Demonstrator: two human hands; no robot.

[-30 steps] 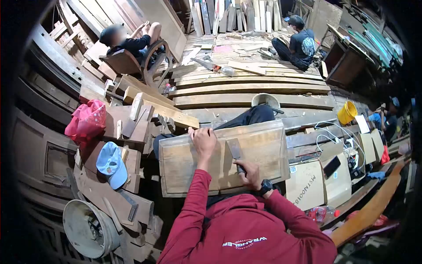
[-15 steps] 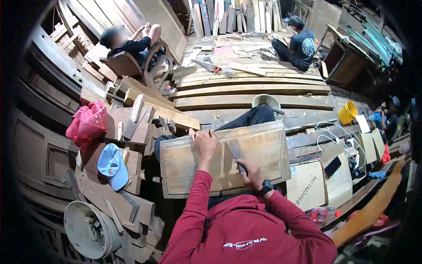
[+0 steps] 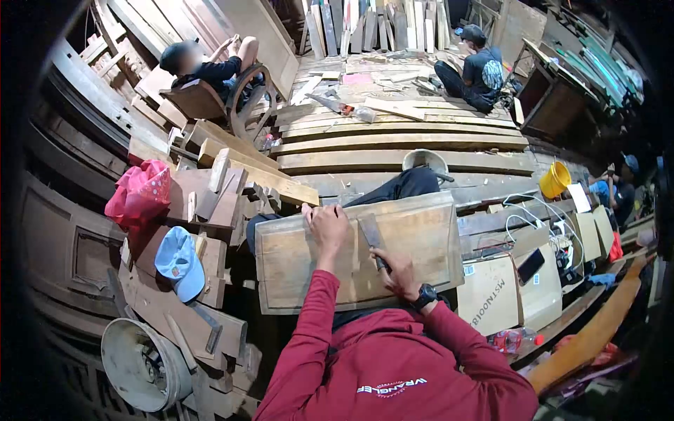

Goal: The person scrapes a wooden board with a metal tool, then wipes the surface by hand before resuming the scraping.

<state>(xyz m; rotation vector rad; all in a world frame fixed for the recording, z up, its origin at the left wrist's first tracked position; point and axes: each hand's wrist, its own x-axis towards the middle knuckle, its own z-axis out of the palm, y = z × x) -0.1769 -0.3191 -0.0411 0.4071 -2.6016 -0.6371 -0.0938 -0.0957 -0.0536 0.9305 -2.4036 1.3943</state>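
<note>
A wooden panel (image 3: 295,270) with a bevelled border lies across my lap. My left hand (image 3: 328,228) grips its upper edge left of the middle, with the fingers bent over the rim. In my right hand (image 3: 399,274) is a putty knife (image 3: 369,230), its dark handle inside my fingers. The flat blade points up and a little left, lying close over the panel's face. A dark watch (image 3: 425,297) is on my right wrist.
Stacked boards with a blue cap (image 3: 180,263) and a pink bag (image 3: 140,193) stand at left, above a bucket (image 3: 144,365). Cardboard (image 3: 488,291) with a phone (image 3: 531,266) lies right. Planks (image 3: 400,144) cover the floor ahead. Other people (image 3: 481,70) sit farther off.
My right hand and the putty knife have shifted slightly up and left over the panel. My left hand stays at the upper edge, nearly unmoved.
</note>
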